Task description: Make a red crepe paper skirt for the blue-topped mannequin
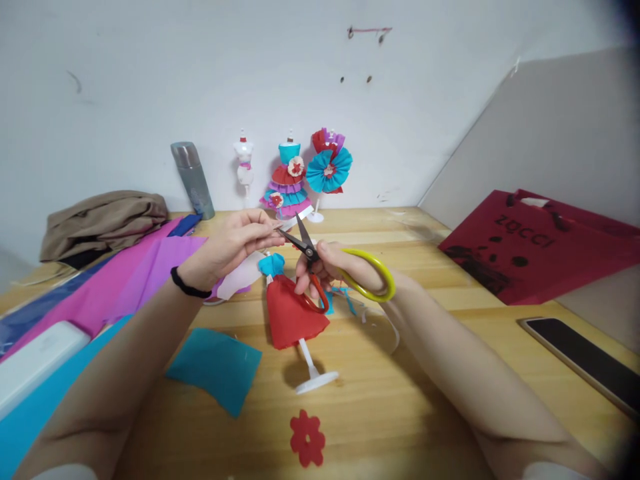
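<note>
Scissors (309, 253): one pair, blades apart. Dress-form figures: four, three upright by the wall, one nearer, below the hands. Flower cutout (300, 448): one on the desk (400, 427) near the front. Teal piece (215, 367): one. Phone (585, 357), shopping bag (540, 247), steel-topped flask (193, 180): one each. Teal scraps (345, 299): several, count unclear.

Blades dark metal; one handle loop glossy yellow, the other red-orange. Nearer figure (297, 313) has a flared red skirt, bunched teal top, white stem and round base. At the wall: left figure (245, 172) mostly white with a pink waistband; middle figure (287, 177) in tiered red, purple and teal ruffles; right figure (329, 170) with a big pleated teal rosette. Cutout flat, red, round-petalled, small pale centre. Teal piece flat, matte, roughly four-sided. Desk light wood grain. Brown cloth (105, 223) crumpled, far left; pink and purple sheets (135, 273) smooth, in front of it.

Both forearms reach in, hands meeting above the nearer figure. Left hand (250, 237), black band on wrist, pinches a thin pale piece (275, 227) at the blade tips; its outline is too small to tell. Right hand (335, 263) grips the scissors, blades pointing left and away.
</note>
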`<state>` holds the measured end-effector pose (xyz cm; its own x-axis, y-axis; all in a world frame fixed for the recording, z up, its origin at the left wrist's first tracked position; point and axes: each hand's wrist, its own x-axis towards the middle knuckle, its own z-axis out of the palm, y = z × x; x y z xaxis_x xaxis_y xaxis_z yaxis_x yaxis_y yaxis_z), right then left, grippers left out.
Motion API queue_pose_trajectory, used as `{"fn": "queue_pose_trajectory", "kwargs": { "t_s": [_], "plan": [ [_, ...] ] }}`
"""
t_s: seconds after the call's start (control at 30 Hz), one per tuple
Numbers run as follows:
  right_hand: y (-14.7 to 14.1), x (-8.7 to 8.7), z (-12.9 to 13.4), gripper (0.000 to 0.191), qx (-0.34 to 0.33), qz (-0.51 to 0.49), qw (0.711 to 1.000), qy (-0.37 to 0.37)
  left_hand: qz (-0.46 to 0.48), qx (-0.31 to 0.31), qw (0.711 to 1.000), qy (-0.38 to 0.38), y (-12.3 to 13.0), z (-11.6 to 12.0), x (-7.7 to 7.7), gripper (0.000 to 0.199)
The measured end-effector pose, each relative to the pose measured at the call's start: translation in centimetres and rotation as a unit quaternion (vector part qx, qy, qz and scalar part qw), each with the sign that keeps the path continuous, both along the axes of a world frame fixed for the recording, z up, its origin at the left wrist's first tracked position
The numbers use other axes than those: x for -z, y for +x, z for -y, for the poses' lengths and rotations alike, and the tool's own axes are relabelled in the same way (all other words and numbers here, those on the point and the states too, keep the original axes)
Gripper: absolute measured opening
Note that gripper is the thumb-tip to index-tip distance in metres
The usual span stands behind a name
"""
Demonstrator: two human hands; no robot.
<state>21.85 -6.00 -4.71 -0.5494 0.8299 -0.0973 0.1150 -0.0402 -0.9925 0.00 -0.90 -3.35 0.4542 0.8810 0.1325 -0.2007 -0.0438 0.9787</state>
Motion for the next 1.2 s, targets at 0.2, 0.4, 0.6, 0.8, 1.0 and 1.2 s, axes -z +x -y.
{"fn": "queue_pose_trajectory", "kwargs": {
  "t_s": [0.2, 0.4, 0.6, 0.8, 1.0, 1.2],
  "plan": [
    [-0.7, 0.8, -0.5, 0.064, 0.014, -0.010, 1.000, -0.009, 0.002, 0.034, 0.999, 0.003, 0.5, 0.2, 0.5, 0.023],
    [-0.8, 0.8, -0.5, 0.065, 0.034, -0.010, 0.999, -0.005, -0.011, 0.032, 0.999, 0.000, 1.2, 0.4, 0.8, 0.023],
    [-1.1, 1.0, -0.5, 0.074, 0.059, 0.002, 0.998, -0.002, 0.008, 0.040, 0.999, -0.001, 1.4, 0.3, 1.2, 0.023],
    [-1.7, 1.5, -0.3, 0.070, 0.087, -0.006, 0.994, 0.060, 0.015, 0.032, 0.999, 0.004, 1.5, 0.4, 1.1, 0.024],
    [-1.9, 1.4, 0.0, 0.071, 0.088, 0.002, 0.994, 0.064, 0.007, 0.027, 1.000, 0.010, 1.4, 0.4, 1.0, 0.022],
    [-1.8, 1.8, -0.2, 0.073, 0.049, -0.025, 0.997, 0.056, 0.026, 0.025, 0.999, -0.011, 1.4, 0.3, 0.8, 0.017]
  ]
}}
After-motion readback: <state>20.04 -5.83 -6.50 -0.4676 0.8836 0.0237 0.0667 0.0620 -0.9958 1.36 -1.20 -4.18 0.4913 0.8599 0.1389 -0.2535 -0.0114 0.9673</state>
